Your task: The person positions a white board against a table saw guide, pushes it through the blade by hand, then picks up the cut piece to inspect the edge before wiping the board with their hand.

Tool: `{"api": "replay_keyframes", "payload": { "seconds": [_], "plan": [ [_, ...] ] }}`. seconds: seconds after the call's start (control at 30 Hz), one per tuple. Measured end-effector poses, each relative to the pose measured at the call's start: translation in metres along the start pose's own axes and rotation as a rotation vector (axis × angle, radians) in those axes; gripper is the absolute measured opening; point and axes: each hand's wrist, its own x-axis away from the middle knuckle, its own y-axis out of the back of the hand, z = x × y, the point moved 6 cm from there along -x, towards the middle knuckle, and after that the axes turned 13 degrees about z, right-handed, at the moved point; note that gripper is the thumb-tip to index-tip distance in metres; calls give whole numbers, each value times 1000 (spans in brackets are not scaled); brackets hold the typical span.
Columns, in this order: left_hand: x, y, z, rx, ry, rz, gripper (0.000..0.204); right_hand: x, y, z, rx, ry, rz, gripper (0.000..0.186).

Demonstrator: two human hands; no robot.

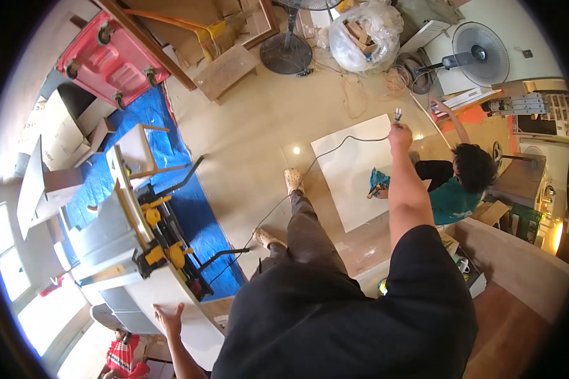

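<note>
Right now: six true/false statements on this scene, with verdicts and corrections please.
1. The right hand holds a plug. True.
2. The left hand grips a hammer. False: it is at a white panel, gripping nothing.
3. The white sheet lies on the floor. True.
4. The tarp is orange. False: blue.
5. The co-worker is on the left. False: on the right.
6. A pinkish-red wheeled cart is at upper left. True.

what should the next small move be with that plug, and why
Probably step both shoes clear of the cord before carrying the plug anywhere: the right hand holds the plug out in front, while the cord runs along the floor close by both shoes, where it could snag a foot.
</note>
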Motion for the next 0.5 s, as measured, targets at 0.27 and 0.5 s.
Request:
{"api": "replay_keyframes", "payload": {
  "seconds": [0.27, 0.5],
  "plan": [
    [-19, -7, -2, 46, 4, 79, 141, -97, -85, 36, 337, 42, 112, 44],
    [-5, 14, 0, -31, 88, 135, 145, -202, -137, -36, 443, 32, 366, 53]
  ]
}}
